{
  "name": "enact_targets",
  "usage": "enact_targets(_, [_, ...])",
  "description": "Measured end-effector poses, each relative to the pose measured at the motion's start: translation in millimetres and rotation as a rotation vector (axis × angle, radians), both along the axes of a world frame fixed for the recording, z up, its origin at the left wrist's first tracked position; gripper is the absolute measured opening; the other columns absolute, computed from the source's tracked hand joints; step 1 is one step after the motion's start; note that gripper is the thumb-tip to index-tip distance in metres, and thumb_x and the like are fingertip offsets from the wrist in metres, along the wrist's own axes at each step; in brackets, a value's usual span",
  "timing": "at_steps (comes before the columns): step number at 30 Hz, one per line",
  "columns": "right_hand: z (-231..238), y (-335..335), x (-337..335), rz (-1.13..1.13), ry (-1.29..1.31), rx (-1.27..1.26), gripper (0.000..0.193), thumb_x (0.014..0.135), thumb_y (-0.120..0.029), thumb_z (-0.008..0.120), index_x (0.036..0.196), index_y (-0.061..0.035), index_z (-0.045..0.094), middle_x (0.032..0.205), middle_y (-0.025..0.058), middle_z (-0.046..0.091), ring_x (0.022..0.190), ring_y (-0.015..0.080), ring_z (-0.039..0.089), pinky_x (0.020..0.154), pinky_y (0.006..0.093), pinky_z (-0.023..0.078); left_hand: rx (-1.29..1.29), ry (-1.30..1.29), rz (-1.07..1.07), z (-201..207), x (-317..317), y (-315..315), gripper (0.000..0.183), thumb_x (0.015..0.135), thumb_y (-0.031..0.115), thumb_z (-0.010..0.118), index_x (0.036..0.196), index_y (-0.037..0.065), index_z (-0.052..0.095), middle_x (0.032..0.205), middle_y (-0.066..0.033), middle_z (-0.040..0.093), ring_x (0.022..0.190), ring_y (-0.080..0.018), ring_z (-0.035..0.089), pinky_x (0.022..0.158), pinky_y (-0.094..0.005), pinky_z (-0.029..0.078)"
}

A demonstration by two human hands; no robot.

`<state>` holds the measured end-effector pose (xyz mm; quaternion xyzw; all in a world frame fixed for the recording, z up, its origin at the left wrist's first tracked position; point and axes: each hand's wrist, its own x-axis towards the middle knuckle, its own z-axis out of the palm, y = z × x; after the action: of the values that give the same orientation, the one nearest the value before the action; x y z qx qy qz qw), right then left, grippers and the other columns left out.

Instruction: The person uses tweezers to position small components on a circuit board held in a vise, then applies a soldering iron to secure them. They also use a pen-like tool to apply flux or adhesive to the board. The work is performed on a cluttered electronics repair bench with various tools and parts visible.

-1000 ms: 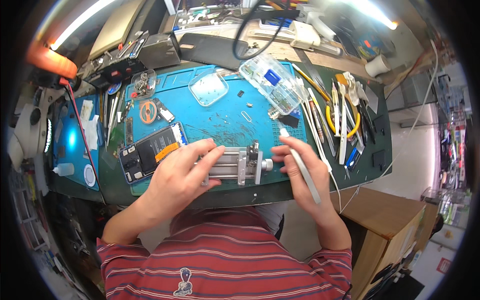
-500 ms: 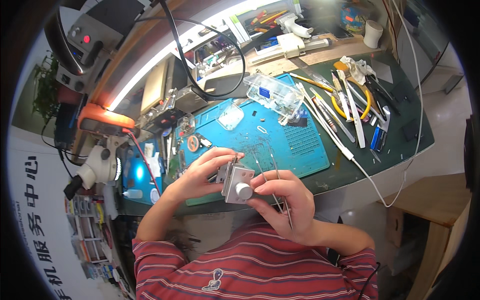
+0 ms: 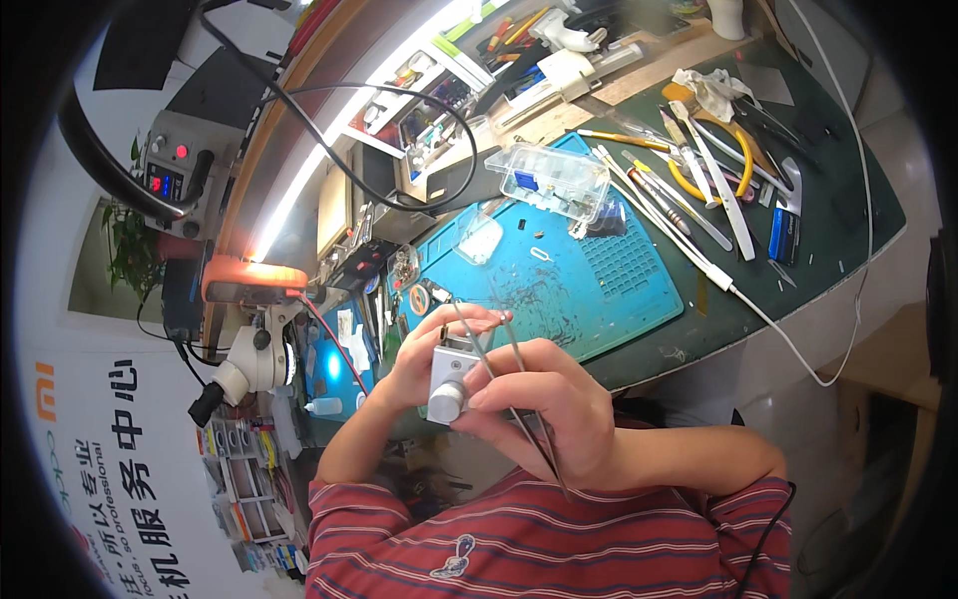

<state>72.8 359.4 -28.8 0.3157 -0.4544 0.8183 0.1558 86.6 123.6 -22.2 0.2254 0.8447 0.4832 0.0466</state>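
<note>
Over the near edge of the bench, my left hand point(image 3: 407, 367) is closed around a small silver metal clamp fixture point(image 3: 456, 361). A round knurled knob point(image 3: 446, 402) sticks out of the fixture's near side. My right hand point(image 3: 564, 404) has its thumb and forefinger at this knob. Metal tweezers point(image 3: 551, 465) are tucked in the same hand, their two prongs apart and pointing up and away. The fixture's far side and whatever sits in its jaws are partly hidden by the left fingers.
Beyond the hands lies a blue repair mat point(image 3: 629, 329) with a clear plastic parts box point(image 3: 559, 190). Pliers, tweezers and pens lie at the right, beside a white cable point(image 3: 763, 319). A microscope point(image 3: 249, 364) stands at left; a black cable point(image 3: 471, 150) loops above the bench.
The fixture has turned in my hands, its knob swinging down and left. My right hand has moved left with the tweezers. The whole view has shifted and tilted.
</note>
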Motion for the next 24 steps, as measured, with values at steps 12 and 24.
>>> enact_targets(12, [4.9, -3.9, -3.0, -0.062, 0.009, -0.044, 0.046, 0.073, 0.002, 0.088, 0.109, -0.0040, 0.059, 0.100, 0.0131, 0.068, 0.085, 0.0210, 0.069, 0.070, 0.0299, 0.059, 0.059, 0.034, -0.001, 4.6, -2.2, 9.6, 0.046, 0.086, 0.001, 0.073, 0.130, 0.000, 0.062, 0.127, -0.0159, 0.058, 0.124, -0.0402, 0.061, 0.103, -0.0480, 0.053])
enact_targets(24, [-50.0, 38.7, -12.6, -0.035, -0.332, 0.346, 0.032, 0.085, 0.006, 0.072, 0.114, -0.0025, 0.061, 0.110, 0.0156, 0.068, 0.100, 0.0274, 0.069, 0.085, 0.0343, 0.056, -0.465, 0.148, 0.089, -2.6, -8.7, 18.2, 0.073, 0.068, 0.001, 0.084, 0.136, 0.003, 0.057, 0.133, -0.0157, 0.057, 0.119, -0.0337, 0.060, 0.101, -0.0396, 0.051])
